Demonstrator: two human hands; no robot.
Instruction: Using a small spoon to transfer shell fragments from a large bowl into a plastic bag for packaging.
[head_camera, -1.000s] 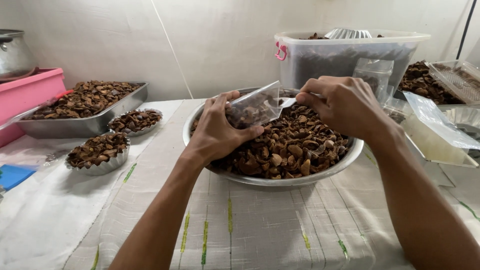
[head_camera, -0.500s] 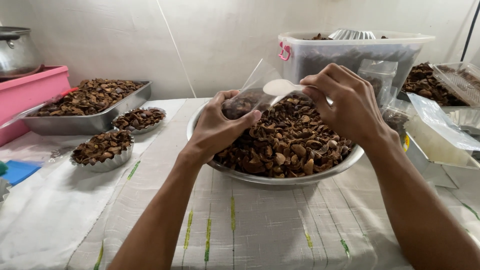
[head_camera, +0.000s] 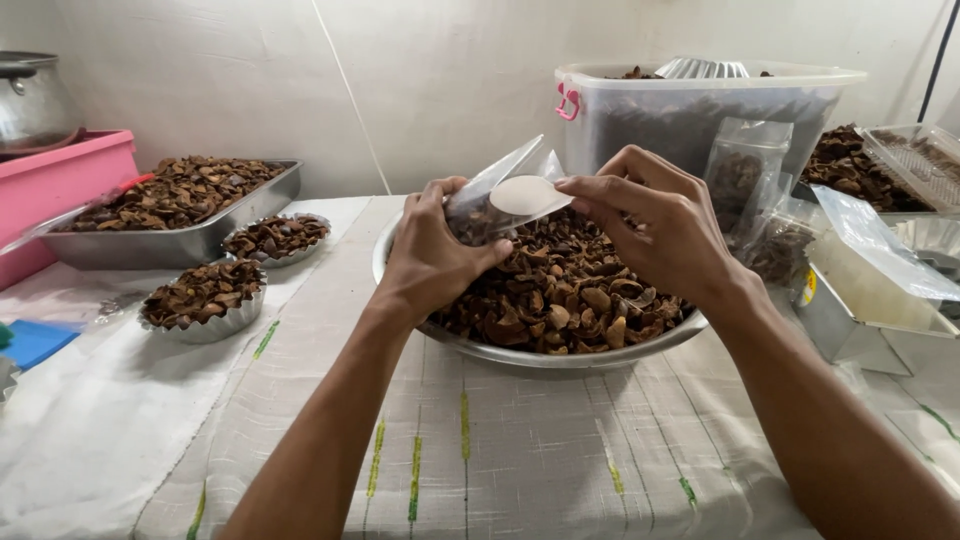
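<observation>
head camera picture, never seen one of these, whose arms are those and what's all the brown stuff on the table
The picture comes from a camera worn on a person's head, looking down, so the two bare arms are that person's own. There is no machine here.

The left hand and the right hand hold a small clear plastic bag between them, above a big round metal bowl heaped with dried brown pieces. The bag has some of the same pieces inside.

The bowl stands on a pale striped cloth. To the left are two small fluted tins and a rectangular metal tray, all filled with similar brown pieces, beside a pink tub. Behind the bowl is a large clear plastic box, with more bags at the right.
</observation>
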